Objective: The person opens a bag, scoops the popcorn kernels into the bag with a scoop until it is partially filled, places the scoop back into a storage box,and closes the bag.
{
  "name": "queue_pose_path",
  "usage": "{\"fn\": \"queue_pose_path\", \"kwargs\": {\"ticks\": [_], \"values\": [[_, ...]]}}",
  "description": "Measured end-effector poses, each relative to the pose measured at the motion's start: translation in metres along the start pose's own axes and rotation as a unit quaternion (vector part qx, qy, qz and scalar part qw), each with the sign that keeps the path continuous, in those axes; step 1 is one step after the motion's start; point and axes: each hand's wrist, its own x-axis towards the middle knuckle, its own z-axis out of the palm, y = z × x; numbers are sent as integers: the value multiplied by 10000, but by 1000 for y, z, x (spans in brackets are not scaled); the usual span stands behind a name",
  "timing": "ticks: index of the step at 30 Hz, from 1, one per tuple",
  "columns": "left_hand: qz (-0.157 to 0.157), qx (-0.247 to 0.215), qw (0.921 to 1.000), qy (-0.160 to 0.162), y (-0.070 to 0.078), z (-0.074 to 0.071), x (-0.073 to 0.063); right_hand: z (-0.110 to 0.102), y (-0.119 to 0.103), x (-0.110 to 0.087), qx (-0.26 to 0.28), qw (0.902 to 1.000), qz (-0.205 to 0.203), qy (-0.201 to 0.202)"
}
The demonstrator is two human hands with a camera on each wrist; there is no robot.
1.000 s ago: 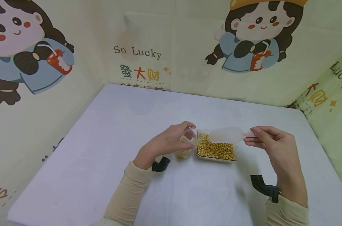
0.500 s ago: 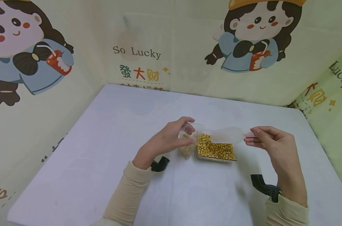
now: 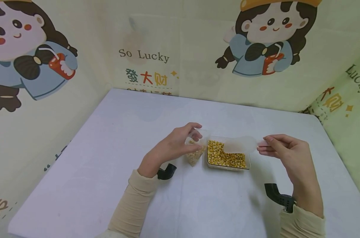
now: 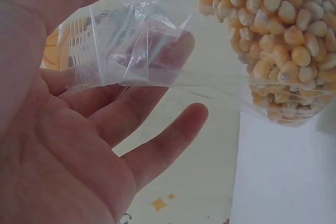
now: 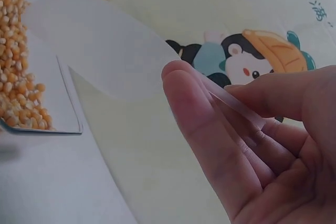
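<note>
My left hand (image 3: pixel 174 142) holds a clear zip bag (image 3: pixel 193 158) near its mouth, thumb on one side and fingers on the other. Corn kernels (image 4: pixel 289 40) fill the bag's lower corner, which hangs down just left of a clear rectangular container (image 3: pixel 227 169). Yellow corn kernels (image 3: pixel 218 158) lie in that container, with bare room at its right end. Between thumb and fingers, my right hand (image 3: pixel 290 153) pinches the handle of a translucent white scoop (image 5: pixel 105 45). The scoop's broad end is over the container's back right part and hides some kernels there.
A white-covered table (image 3: pixel 114 191) lies under everything. Patterned cloth walls (image 3: pixel 197 49) stand at its back and sides. A black camera mount (image 3: pixel 167 172) sits at the left wrist, another mount (image 3: pixel 276 195) at the right.
My left hand has drawn the bag leftward, away from the container's left end, and its filled corner now hangs downward. The scoop has shifted slightly right and down.
</note>
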Motion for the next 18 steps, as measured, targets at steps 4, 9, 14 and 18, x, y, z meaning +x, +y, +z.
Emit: {"fn": "queue_pose_path", "kwargs": {"ticks": [4, 9, 14, 18], "values": [[-127, -64, 9999, -41, 0, 1, 0, -2, 2, 1, -25, 10000, 22, -41], [-161, -32, 9998, -102, -2, 2, 1, -2, 3, 2, -283, 9996, 21, -65], [-160, -14, 9998, -149, -3, 4, 3, 2, 3, 4, -1059, 9944, 10, 22], [-232, -31, 9996, -162, -3, 5, 3, 6, 3, 4, -1474, 9891, 6, -29]]}}
